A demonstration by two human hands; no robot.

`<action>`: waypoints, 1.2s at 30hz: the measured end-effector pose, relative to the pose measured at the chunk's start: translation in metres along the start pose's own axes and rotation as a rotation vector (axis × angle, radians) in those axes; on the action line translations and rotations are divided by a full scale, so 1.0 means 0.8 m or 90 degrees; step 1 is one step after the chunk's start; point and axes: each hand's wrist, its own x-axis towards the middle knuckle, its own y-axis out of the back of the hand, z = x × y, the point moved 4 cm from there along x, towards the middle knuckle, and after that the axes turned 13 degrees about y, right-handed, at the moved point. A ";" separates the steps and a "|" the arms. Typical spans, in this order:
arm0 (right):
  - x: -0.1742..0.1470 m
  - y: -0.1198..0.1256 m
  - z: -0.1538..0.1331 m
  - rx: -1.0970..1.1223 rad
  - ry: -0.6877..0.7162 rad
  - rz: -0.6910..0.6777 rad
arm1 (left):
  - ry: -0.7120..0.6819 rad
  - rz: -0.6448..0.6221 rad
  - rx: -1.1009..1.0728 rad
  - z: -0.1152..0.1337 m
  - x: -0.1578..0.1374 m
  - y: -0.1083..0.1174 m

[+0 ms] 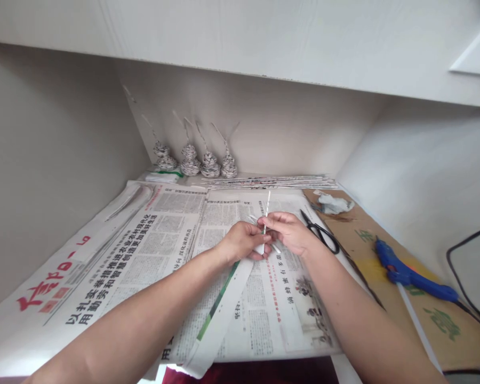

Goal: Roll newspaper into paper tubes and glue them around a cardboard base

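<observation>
Over the newspaper, my left hand point(243, 241) and my right hand point(288, 230) are close together, fingers pinching. Between them stands a thin white paper stick point(268, 204), its upper end poking above the fingertips. From under my left hand a newspaper strip point(232, 298) with a green edge runs down toward the table's front. Short pale paper pieces show around the fingers, partly covered by them. Right of my right hand lie black-handled scissors point(324, 234) on the newspaper.
Newspaper sheets point(172, 224) cover the table. Several woven paper gourds point(190, 162) stand along the back wall beside a bundle of paper sticks point(264, 183). On cardboard point(364, 288) at right lie a blue glue gun point(412, 277) and crumpled white paper point(334, 202). A shelf hangs overhead.
</observation>
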 end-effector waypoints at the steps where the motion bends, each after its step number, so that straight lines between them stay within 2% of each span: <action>1: 0.000 0.003 -0.001 -0.005 0.010 0.030 | 0.002 -0.004 0.005 0.000 0.000 0.000; 3: 0.001 0.007 -0.001 -0.009 0.028 0.079 | 0.004 -0.007 0.015 0.000 -0.001 -0.001; 4: 0.001 0.007 -0.001 -0.006 0.028 0.074 | 0.002 -0.006 0.019 0.000 -0.001 -0.001; 8: 0.000 0.001 0.004 0.007 -0.014 -0.034 | -0.005 -0.001 0.015 0.001 -0.002 -0.001; 9: 0.001 0.002 0.004 0.003 -0.013 -0.018 | -0.002 -0.005 0.017 0.001 -0.002 -0.002; 12: 0.002 0.012 0.001 -0.015 0.032 0.102 | 0.010 -0.016 0.033 -0.001 -0.002 -0.003; 13: 0.002 0.013 0.000 -0.015 0.037 0.110 | 0.010 -0.016 0.035 -0.002 -0.002 -0.003; 17: -0.001 0.001 0.001 -0.013 -0.016 -0.050 | 0.002 -0.001 0.011 -0.002 0.001 0.000; 18: -0.002 -0.001 0.002 -0.016 -0.022 -0.065 | 0.003 -0.002 0.009 -0.001 0.001 0.001; 22: -0.001 0.002 0.001 -0.025 0.003 0.014 | 0.009 -0.016 0.024 0.000 -0.002 -0.001; 27: -0.002 -0.002 0.002 -0.003 -0.021 -0.058 | 0.004 -0.015 0.021 0.001 -0.004 -0.001; 31: 0.001 0.012 0.000 -0.024 0.007 0.072 | 0.003 -0.029 0.049 -0.001 -0.003 -0.003; 32: 0.001 0.013 0.000 -0.025 0.010 0.082 | 0.004 -0.028 0.052 -0.001 -0.004 -0.003; 36: -0.001 0.005 0.001 -0.026 -0.022 -0.017 | 0.016 -0.018 0.041 -0.001 -0.005 -0.003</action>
